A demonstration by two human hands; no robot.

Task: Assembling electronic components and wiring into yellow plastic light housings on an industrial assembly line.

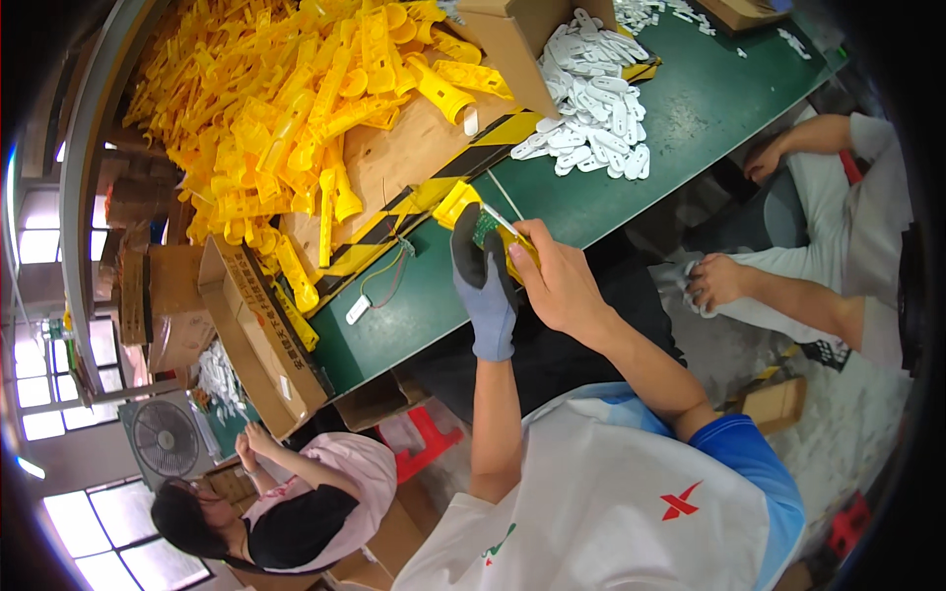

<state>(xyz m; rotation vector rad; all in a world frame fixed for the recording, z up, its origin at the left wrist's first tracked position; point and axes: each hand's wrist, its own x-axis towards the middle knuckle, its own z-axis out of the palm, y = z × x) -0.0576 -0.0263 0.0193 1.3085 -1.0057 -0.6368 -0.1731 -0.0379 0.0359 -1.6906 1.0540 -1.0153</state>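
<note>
My left hand (483, 291), in a grey glove with dark fingertips, holds a yellow plastic housing (456, 205) just off the table's near edge. A small green circuit board (484, 230) shows at its fingers, against the housing. My bare right hand (562, 286) is closed on a slim light-coloured rod (504, 219), whose tip reaches toward the board. The exact kind of rod is too small to tell. On the table left of the housing lies a thin cable (374, 281) with a small board at one end and a white piece (359, 309) at the other.
Yellow housings (286, 118) are heaped on a wooden board (379, 158) edged with black-yellow tape. White oval parts (596, 108) spill from a cardboard box (510, 49) onto the green table (690, 118). Another box (261, 335) stands left. Co-workers sit left (315, 492) and right (828, 227).
</note>
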